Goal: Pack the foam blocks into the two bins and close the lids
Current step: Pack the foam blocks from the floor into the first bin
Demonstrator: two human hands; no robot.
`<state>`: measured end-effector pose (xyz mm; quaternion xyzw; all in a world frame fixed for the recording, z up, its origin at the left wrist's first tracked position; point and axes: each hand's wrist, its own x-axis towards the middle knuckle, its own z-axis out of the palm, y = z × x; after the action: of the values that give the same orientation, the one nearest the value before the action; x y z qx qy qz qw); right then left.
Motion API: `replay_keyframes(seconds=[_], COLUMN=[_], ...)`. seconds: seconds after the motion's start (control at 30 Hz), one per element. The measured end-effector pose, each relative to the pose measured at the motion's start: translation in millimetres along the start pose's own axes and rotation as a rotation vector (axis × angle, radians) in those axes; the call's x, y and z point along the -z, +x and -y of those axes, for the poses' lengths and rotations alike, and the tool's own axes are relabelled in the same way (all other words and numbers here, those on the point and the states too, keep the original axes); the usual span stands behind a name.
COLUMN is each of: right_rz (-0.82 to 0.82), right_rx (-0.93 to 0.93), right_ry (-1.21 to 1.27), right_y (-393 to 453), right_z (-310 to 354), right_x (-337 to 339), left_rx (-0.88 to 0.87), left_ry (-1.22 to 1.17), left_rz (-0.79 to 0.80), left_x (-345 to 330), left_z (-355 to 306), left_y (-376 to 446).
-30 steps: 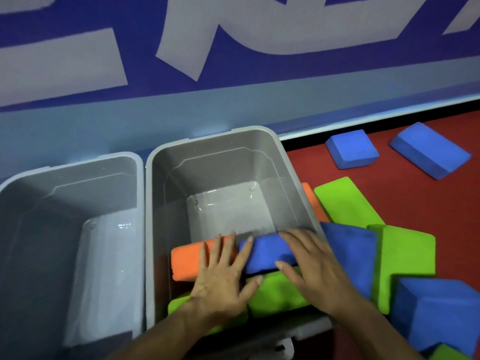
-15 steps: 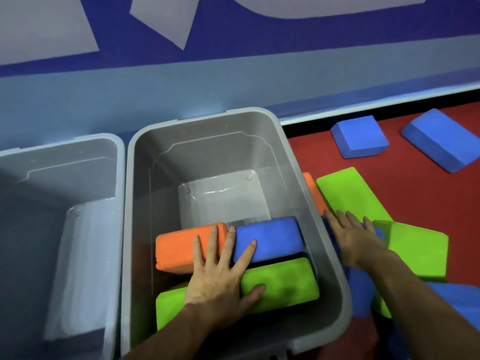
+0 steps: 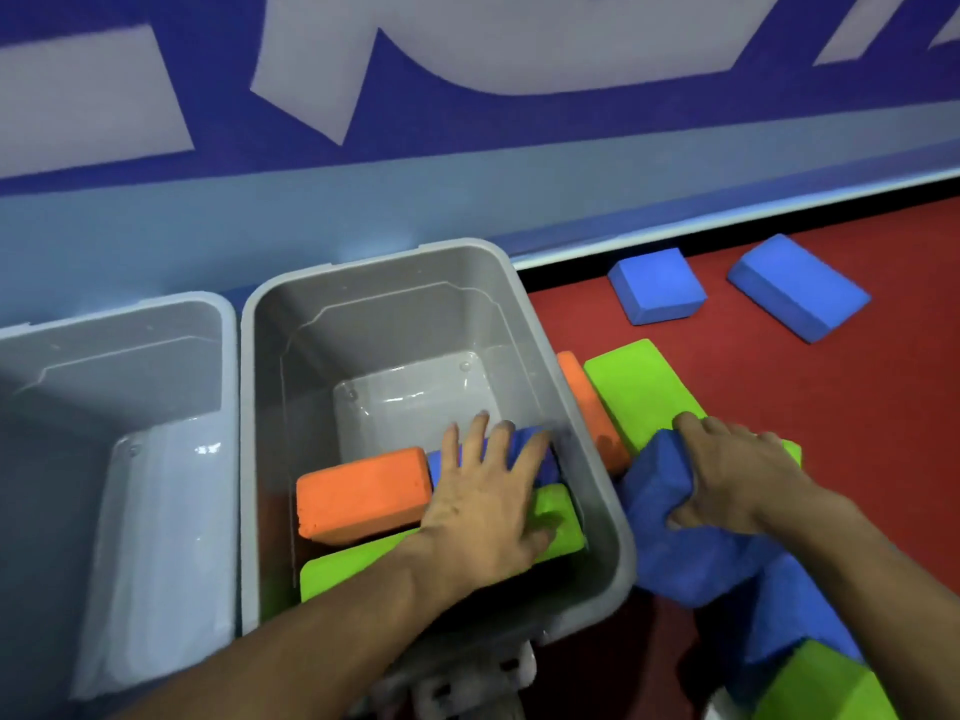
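Left hand point(image 3: 488, 506) is lying flat, fingers spread, pressing the blocks point(image 3: 363, 491) inside the bin point(image 3: 608, 511). Just right of the bin, right hand point(image 3: 737, 475) is gripping a blue block point(image 3: 670, 543), fingers curled round its edge.

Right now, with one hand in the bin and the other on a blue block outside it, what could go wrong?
1. The left hand lies flat on the packed blocks in the right bin; a block dropped in could land on it.
2. The right hand grips the blue block by one edge, so it may sag or slip.
3. Loose stacking could stop the lid closing, while the left bin appears empty.
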<state>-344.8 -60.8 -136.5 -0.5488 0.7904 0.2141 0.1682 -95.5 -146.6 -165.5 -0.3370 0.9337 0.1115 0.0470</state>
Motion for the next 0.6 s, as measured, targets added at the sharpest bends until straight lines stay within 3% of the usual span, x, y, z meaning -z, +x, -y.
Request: replay_keyframes(seconds=[0.07,0.17,0.23,0.3,0.37,0.5,0.6], right_rz=[-0.109,-0.406,-0.617,-0.708,-0.706,-0.682,-0.406], right_rx=[0.029,0.151,0.230,0.291,0.330,0.227,0.132], right_ry=[-0.109,-0.165,-0.092,-0.022,0.065,0.165,0.092], right_y=[-32,-78,-99,-112,-117,-102,-78], right_z=[-7,-11,-12,-18,-23,-38,-52], right_x=[37,88,117,130,126,73,-8], left_rx=[-0.126,-0.297,-0.291,-0.259,-0.270,-0.179,-0.057], left_ry=[-0.178,-0.511,-0.683,-0.681,-0.551,-0.257,-0.176], left_rz=[-0.064,-0.159,-0.280,-0.321,-0.359,-0.381,-0.360], left_x=[25,65,95,125,146,157,151], left_z=[-36,-88,-104,-105,-94,-45,7], left_y=[11,25,29,30,29,26,20])
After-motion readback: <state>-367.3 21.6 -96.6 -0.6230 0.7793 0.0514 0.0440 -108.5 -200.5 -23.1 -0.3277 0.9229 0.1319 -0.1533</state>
